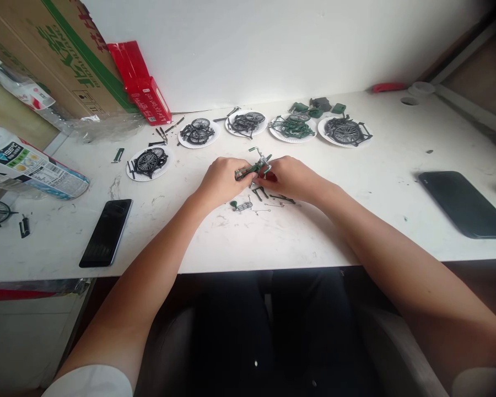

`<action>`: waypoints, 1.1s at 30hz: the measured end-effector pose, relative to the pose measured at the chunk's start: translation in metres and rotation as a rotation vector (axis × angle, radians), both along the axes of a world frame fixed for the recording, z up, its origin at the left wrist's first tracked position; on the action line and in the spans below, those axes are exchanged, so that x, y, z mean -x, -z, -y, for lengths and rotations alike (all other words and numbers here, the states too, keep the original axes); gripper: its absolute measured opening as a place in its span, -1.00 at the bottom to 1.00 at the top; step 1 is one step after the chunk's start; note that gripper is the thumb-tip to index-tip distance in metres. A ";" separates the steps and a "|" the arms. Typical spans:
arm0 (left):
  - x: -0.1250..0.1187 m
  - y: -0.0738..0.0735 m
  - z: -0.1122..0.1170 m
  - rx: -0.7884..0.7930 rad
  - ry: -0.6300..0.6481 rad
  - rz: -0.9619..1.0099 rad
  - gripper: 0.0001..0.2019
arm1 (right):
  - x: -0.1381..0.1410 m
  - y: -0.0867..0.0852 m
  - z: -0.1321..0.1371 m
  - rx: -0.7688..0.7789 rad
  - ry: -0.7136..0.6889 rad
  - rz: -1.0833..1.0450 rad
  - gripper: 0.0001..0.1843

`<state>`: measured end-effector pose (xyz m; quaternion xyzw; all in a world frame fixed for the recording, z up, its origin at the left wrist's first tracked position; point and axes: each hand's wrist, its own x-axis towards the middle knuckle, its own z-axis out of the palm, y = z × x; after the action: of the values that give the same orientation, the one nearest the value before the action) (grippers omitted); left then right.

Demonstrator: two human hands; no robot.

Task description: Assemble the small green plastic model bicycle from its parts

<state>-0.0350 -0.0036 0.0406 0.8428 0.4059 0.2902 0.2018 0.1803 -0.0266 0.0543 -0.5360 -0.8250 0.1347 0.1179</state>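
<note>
A small green model bicycle frame point(256, 167) with silver handlebars is held up above the table between my hands. My left hand point(226, 177) is closed round its left end. The fingers of my right hand point(287, 175) pinch it near the handlebar end; their tips are partly hidden. Just below on the white table point(215, 242) lie loose small parts: a green saddle point(233, 204), a wire rack point(244, 207), dark green bracket-like pieces point(259, 193) and thin wire rods.
Paper plates with black or green bicycle parts point(147, 161) stand in a row behind my hands. A phone point(106, 232) lies at left, a dark flat pad point(465, 203) at right. A carton point(33, 162), red box point(149, 99) and cardboard box point(62, 55) stand at the left.
</note>
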 end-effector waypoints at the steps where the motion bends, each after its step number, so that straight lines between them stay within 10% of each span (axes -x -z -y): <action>1: 0.000 0.000 0.000 0.002 0.000 0.000 -0.78 | 0.000 0.001 0.000 -0.004 -0.005 -0.003 -0.73; 33: -0.002 -0.005 0.003 0.035 -0.011 0.029 -0.79 | 0.002 -0.003 0.002 -0.022 -0.015 -0.016 -0.69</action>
<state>-0.0331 -0.0066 0.0455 0.8326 0.4125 0.2965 0.2208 0.1788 -0.0287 0.0572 -0.5272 -0.8296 0.1308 0.1293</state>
